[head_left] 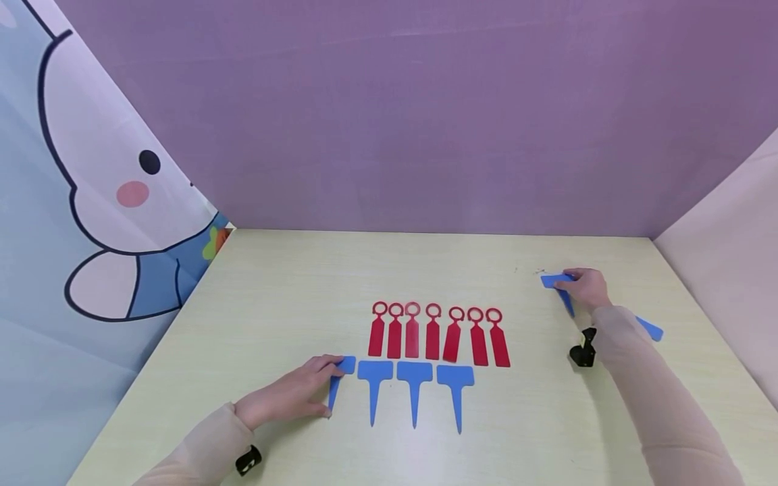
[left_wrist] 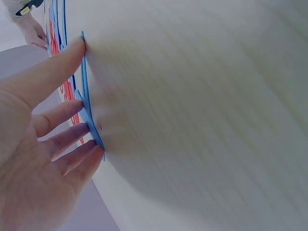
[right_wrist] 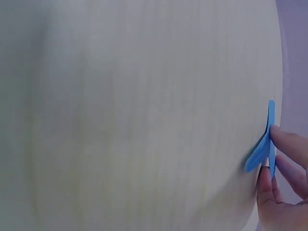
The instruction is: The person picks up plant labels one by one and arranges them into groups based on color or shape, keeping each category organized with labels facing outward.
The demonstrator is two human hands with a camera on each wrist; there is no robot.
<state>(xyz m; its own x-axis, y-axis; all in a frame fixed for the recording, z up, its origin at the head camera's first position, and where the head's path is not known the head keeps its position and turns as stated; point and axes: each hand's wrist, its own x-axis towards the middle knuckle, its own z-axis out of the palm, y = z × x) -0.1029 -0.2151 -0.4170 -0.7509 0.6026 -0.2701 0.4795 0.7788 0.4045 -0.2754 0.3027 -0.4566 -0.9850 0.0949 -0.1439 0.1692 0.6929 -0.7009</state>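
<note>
My left hand [head_left: 298, 391] rests on a blue T-shaped plant label [head_left: 348, 365] at the left end of a row. In the left wrist view, the thumb touches its stem and the other fingertips lie along its head, fingers fairly straight. Three more blue plant labels [head_left: 415, 372] lie to the right, stems toward me. At the back right, my right hand [head_left: 586, 287] pinches another blue plant label [right_wrist: 262, 149] between thumb and fingers, close to the tabletop. My right forearm partly covers one more blue piece [head_left: 650, 329].
Behind the blue row, several red ring-topped tags [head_left: 432, 339] lie side by side, rings pointing away. The pale wooden table [head_left: 292, 290] meets a purple cloth wall [head_left: 425, 135] at the back. A cartoon-printed cloth [head_left: 103, 202] hangs left, a pale one [head_left: 729, 223] right.
</note>
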